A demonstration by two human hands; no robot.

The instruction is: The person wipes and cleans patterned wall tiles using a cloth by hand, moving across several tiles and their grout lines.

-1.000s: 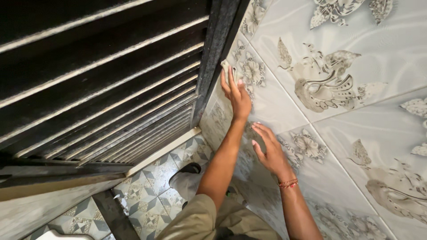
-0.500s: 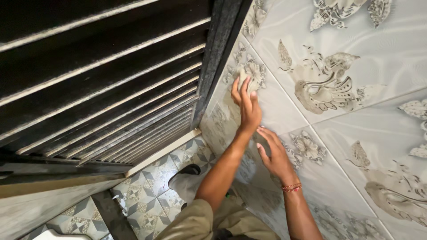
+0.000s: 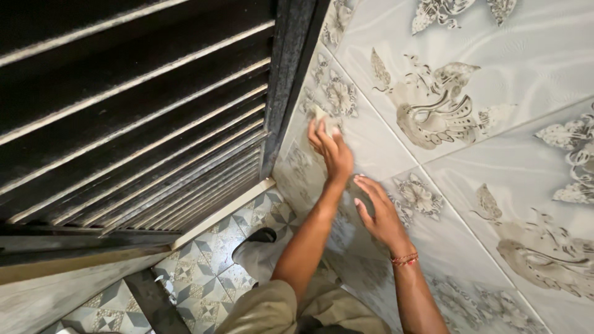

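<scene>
My left hand (image 3: 333, 153) presses a small pale cloth (image 3: 319, 115) flat against the patterned wall tile (image 3: 371, 133), close beside the dark door frame (image 3: 291, 74). Its fingers are closed over the cloth, with only the cloth's top edge showing above the fingertips. My right hand (image 3: 378, 213) rests lower on the same wall, palm against the tile and fingers spread, holding nothing. A red thread bracelet (image 3: 405, 258) sits on that wrist. A khaki sleeve (image 3: 272, 309) covers my left upper arm.
A dark slatted door (image 3: 136, 111) with dusty pale edges fills the left. Below lies a geometric tiled floor (image 3: 204, 272), and a dark shoe (image 3: 257, 236) stands on it. The cream wall tiles (image 3: 495, 74) carry grey bird and flower motifs.
My left hand has slid with the cloth a short way down the wall, first to the right and then back towards the door frame. The right hand has stayed almost in place.
</scene>
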